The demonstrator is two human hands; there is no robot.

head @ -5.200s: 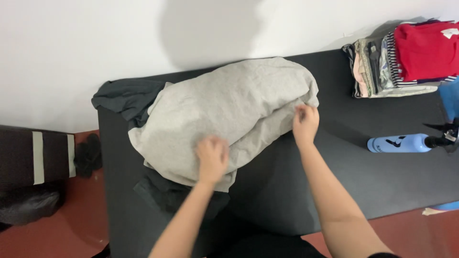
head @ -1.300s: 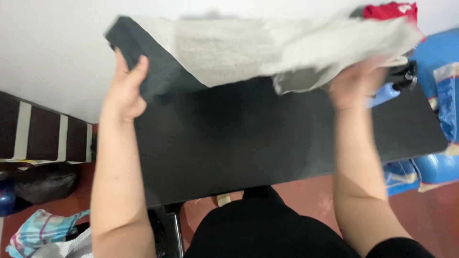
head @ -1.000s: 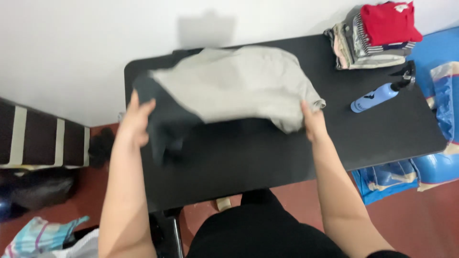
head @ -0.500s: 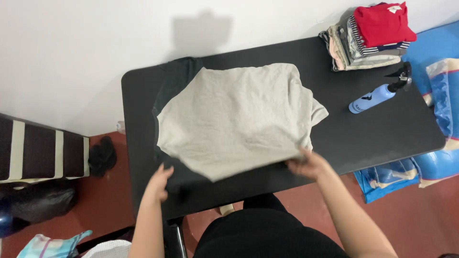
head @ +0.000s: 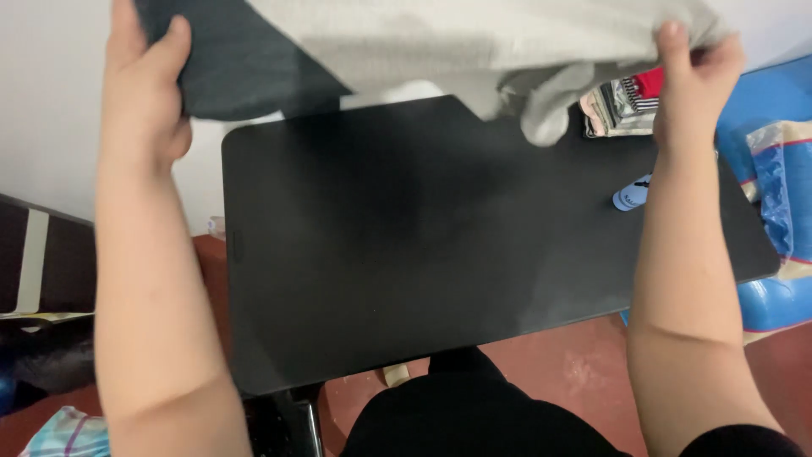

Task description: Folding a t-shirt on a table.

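Note:
A grey garment (head: 474, 38) with a dark grey part (head: 233, 63) is lifted high above the black table (head: 423, 245), stretched between both hands. My left hand (head: 142, 80) grips its dark left corner at the top left. My right hand (head: 694, 72) pinches the light grey edge at the top right. A loose sleeve (head: 545, 106) dangles near the table's far side. The garment's upper part runs out of view.
A stack of folded clothes (head: 626, 101) sits at the table's far right corner, partly hidden. A light blue bottle (head: 630, 195) lies near my right forearm. Blue bags (head: 774, 186) are on the floor at right, a dark striped bench (head: 34, 262) at left.
Half a second ago the garment lay spread flat on the table with my hands at its near edge. Both hands have since lifted it high off the table.

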